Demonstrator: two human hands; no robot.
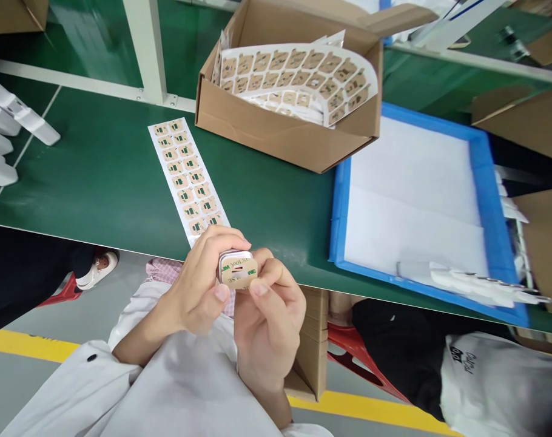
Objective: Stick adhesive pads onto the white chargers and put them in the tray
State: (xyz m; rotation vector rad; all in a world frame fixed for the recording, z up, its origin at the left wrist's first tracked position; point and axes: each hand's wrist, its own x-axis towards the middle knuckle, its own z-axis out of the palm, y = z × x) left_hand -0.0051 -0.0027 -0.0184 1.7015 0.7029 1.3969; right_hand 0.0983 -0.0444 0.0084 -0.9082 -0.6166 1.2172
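Observation:
A small white rounded part [221,267] is held between my hands, with a tan adhesive sticker [239,274] with green print on its face. My left hand [198,282] wraps its fingers and thumb round the part's left side. At the right edge, my right hand [273,303] pinches the sticker's lower right corner between thumb and finger. Just beyond my left hand, a white sheet with two columns of tan stickers [185,173] lies on the green table [267,188], its near end partly hidden by my fingers.
An open cardboard box [280,136] full of sticker sheets stands behind. Right of it is a blue tray [339,212] lined with white, with white parts [476,285] at its near edge. More white parts [30,121] sit far left. People sit on both sides.

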